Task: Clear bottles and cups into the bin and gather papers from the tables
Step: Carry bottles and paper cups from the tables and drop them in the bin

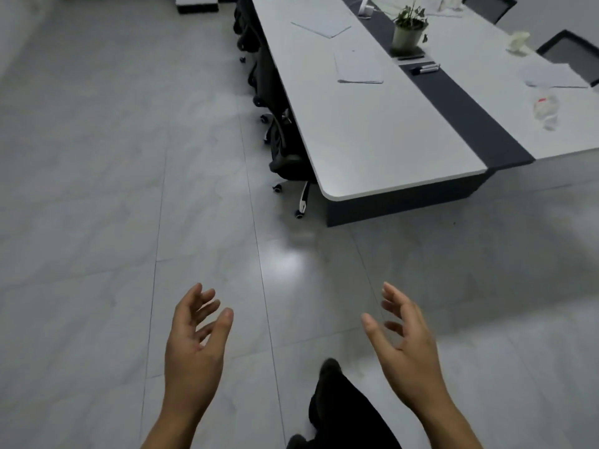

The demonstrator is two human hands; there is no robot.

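My left hand (pixel 194 338) and my right hand (pixel 405 335) hang in front of me over the floor, palms facing each other, fingers relaxed and holding nothing. Ahead to the right stands a long white table (pixel 372 140) with a dark centre strip. On it lie a sheet of paper (pixel 358 68), another sheet (pixel 321 27) farther back, and papers (pixel 551 76) on the right half. A clear plastic bottle (pixel 546 108) with a red label lies near the right edge. A crumpled white thing (pixel 520 42) sits farther back. No bin is in view.
Black wheeled office chairs (pixel 282 131) are tucked along the table's left side, more chairs (pixel 567 50) at the right. A potted plant (pixel 408 30) and markers (pixel 424 69) sit on the dark strip. Grey tiled floor (pixel 113 189) spreads left. My dark trouser leg (pixel 340 409) shows below.
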